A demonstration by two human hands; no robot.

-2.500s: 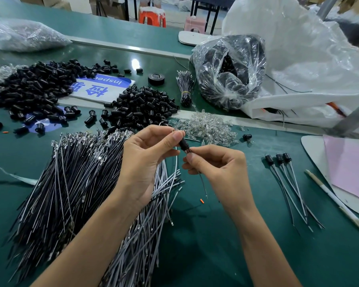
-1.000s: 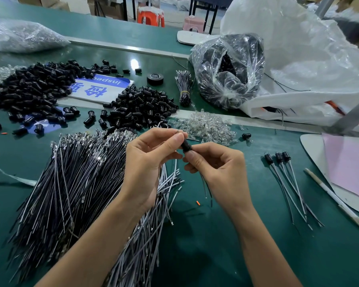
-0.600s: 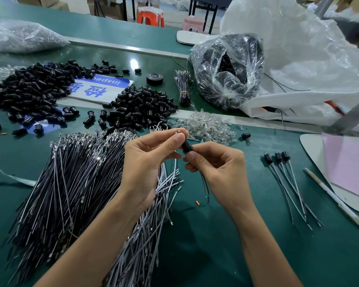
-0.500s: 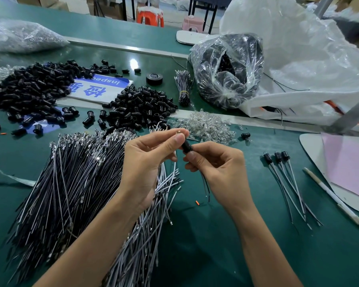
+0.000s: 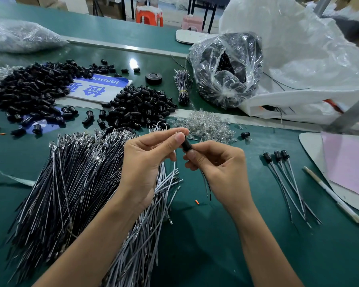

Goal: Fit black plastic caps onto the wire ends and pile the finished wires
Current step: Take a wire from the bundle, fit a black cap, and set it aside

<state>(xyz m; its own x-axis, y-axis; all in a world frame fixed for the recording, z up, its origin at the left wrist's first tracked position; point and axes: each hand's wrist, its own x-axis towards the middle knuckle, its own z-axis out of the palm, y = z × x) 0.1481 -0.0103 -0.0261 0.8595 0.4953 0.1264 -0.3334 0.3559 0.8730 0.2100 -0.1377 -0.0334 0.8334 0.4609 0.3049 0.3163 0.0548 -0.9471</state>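
Green matting covers the long tabletop (image 5: 216,255); an orange plastic stool (image 5: 148,14) and a pink stool (image 5: 192,22) stand on the factory floor behind. A blue-and-white card (image 5: 100,88) lies upside down among heaps of loose black caps (image 5: 141,106), "Inspec" legible beside 2 Chinese characters. Above the tabletop, the left hand (image 5: 145,162) pinches the top of a small black plastic cap (image 5: 186,144), perhaps with a clear piece there. The right hand (image 5: 218,162) pinches its lower end, a thin dark wire (image 5: 205,185) trailing below. 3 capped wires (image 5: 286,179) lie to the right.
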